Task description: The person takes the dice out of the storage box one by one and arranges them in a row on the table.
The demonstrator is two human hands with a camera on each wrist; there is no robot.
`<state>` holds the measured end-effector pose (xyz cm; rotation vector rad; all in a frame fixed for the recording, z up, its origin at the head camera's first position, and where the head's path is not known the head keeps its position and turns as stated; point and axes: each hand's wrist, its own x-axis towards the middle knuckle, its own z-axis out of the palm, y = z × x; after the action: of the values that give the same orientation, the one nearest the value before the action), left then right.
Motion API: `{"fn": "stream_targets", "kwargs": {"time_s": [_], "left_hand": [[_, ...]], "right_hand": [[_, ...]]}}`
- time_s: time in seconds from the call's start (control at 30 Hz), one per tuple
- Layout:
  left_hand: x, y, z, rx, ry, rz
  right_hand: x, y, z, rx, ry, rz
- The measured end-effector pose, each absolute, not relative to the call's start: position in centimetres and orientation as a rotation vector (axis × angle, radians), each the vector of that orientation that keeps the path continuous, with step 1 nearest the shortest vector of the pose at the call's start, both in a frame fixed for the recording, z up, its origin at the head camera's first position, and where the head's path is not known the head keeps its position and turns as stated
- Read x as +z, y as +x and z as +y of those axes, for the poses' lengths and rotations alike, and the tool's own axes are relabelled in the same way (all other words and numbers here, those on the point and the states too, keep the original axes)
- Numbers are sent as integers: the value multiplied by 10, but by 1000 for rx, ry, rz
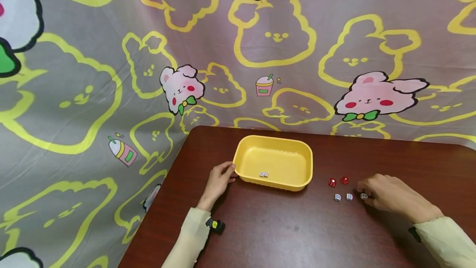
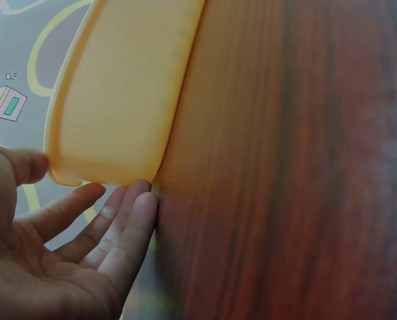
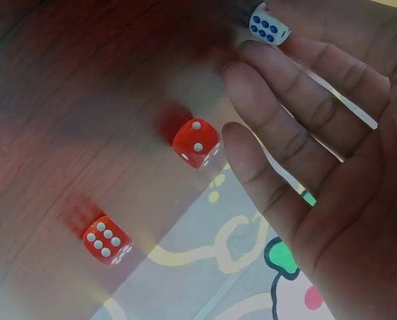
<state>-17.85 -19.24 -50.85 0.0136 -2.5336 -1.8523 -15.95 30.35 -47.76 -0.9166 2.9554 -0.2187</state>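
At its near left corner, a shallow yellow plastic tray has my left hand against it. The left wrist view shows the thumb at the tray's rim and the fingertips on its end wall and lower edge. Two white dice lie side by side inside the tray. On the right, my right hand pinches a white die with blue pips between thumb and forefinger, low over the table; its other fingers are extended. Left of this hand are two more white dice and two red dice.
Everything rests on a dark brown wooden table. Its left edge and back edge meet a grey cloth printed with yellow outlines and cartoon rabbits. The red dice sit behind the row of white ones.
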Motion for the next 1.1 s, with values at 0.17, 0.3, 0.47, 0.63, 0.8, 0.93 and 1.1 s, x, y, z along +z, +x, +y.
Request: {"fn": "stream_targets", "kwargs": {"time_s": [0.17, 0.3, 0.47, 0.63, 0.8, 0.93, 1.1], "left_hand": [[-508, -178, -192, -1832, 20, -2554], [-508, -179, -191, -1831, 35, -2560], [-508, -180, -190, -1840, 46, -2542], [-509, -181, -190, -1838, 44, -2537], [-507, -180, -190, -1842, 53, -2544], [-507, -179, -190, -1838, 44, -2548], [-507, -178, -191, -1834, 41, -2553]], "right_hand": [[-476, -159, 303, -206, -894, 2964], [-472, -159, 301, -199, -894, 2969], [-463, -160, 299, -206, -893, 2971], [-456, -163, 296, -213, -920, 2959], [-449, -166, 289, -227, -968, 2978], [-444, -167, 281, -208, -1024, 3020], [-438, -170, 268, -177, -1076, 3024]]}}
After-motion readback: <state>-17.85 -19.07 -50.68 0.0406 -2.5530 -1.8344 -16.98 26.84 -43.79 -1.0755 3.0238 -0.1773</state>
